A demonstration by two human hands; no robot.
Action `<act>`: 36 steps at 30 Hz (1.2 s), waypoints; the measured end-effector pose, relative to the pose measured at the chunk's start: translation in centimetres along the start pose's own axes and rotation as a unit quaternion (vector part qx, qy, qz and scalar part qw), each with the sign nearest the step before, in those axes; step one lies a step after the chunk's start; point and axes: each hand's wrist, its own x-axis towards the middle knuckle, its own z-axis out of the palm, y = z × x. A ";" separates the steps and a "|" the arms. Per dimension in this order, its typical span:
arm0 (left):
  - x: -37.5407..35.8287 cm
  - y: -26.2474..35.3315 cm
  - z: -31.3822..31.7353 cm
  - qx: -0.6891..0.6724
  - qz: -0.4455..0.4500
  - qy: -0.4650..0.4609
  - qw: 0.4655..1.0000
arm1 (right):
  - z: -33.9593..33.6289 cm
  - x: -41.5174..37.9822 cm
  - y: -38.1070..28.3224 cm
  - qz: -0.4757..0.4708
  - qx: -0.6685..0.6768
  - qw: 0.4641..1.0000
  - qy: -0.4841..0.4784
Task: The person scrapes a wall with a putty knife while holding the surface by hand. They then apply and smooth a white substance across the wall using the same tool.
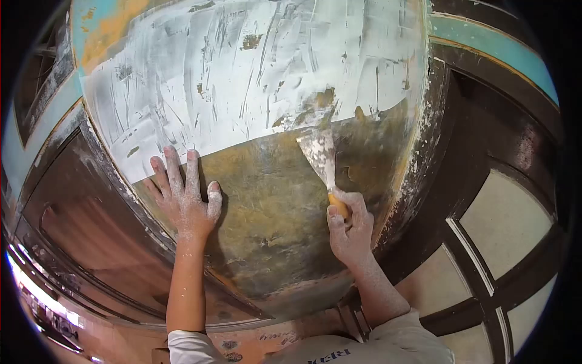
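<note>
My right hand (350, 227) grips the orange handle of a putty knife (321, 156). Its wide metal blade, smeared with white filler, points up and touches the wall at the lower edge of the white putty coat (254, 67). My left hand (185, 195) lies flat with fingers spread on the bare brownish wall panel (273, 200), its fingertips at the putty's edge. Both hands and forearms are dusted white.
A dark wooden door frame (418, 182) runs along the panel's right side, with a glazed door with dark bars (485, 267) beyond. A brown wooden door (79, 224) stands to the left. Teal painted bands (491, 48) cross the upper wall.
</note>
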 end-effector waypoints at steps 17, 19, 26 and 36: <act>0.4 0.4 -0.3 -0.017 -0.007 0.006 1.000 | 0.9 -1.0 0.2 -0.008 -0.021 1.000 -0.012; 1.4 0.7 -0.7 -0.021 -0.006 0.005 1.000 | 1.1 -0.9 -0.3 0.000 -0.050 0.999 -0.017; 5.0 1.0 -1.3 -0.020 0.010 0.006 1.000 | 1.4 0.4 -0.9 0.006 -0.052 0.999 -0.011; 4.3 1.1 -0.8 -0.006 0.012 0.007 1.000 | 0.9 0.6 -1.0 -0.009 -0.060 0.998 -0.017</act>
